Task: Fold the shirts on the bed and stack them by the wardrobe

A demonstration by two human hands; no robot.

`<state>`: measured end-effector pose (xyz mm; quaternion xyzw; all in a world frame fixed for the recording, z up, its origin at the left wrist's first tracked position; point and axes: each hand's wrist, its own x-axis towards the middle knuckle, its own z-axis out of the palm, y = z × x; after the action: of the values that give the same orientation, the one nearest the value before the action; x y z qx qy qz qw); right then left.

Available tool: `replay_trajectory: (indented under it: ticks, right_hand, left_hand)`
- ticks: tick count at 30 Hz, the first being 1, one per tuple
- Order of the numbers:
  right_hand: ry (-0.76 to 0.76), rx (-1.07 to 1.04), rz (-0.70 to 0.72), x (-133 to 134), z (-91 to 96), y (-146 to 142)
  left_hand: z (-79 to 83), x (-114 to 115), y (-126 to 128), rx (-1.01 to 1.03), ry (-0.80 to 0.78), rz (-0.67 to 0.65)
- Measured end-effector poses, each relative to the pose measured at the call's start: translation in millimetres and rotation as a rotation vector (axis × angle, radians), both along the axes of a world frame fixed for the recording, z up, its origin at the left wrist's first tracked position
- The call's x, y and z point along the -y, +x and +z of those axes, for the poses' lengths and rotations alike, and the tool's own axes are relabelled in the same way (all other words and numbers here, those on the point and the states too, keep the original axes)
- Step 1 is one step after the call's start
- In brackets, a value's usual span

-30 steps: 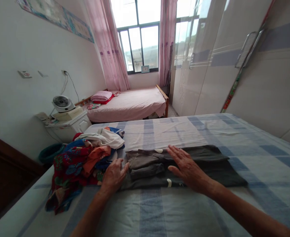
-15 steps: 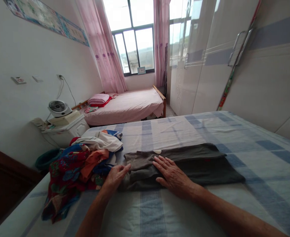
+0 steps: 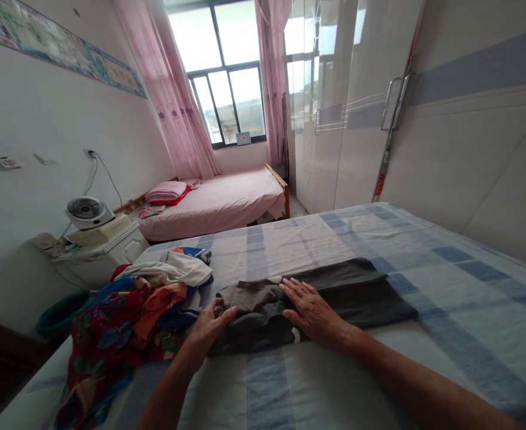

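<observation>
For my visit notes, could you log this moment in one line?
left hand: at left end of dark garment; right hand: laid on garment; clothes pile: left of garment

Via remote feed I logged: window [image 3: 242, 36], daylit; curtains [image 3: 166, 89], pink; walls [image 3: 61, 122], white; bed [image 3: 227, 194], pink-sheeted; wardrobe [image 3: 329, 161], glossy.

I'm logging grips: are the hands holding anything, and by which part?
The right hand lies flat on the dark garment, not gripping it. The left hand is at the garment's left end; whether it pinches cloth there cannot be told.
</observation>
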<state>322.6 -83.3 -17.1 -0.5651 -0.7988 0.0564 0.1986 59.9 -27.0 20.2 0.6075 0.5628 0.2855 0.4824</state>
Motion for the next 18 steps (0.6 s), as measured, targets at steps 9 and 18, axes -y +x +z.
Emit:
replay_trajectory:
  ticks: [9, 18]
  right_hand:
    - [-0.097, -0.173, 0.004, 0, 2.9, 3]
    - [-0.230, -1.082, -0.178, -6, 38.1, 75]
  left_hand:
    - [-2.9, 7, 20, 0.595, -0.370, 0.135]
    - [55.7, 5, 101, 0.729, -0.036, -0.108]
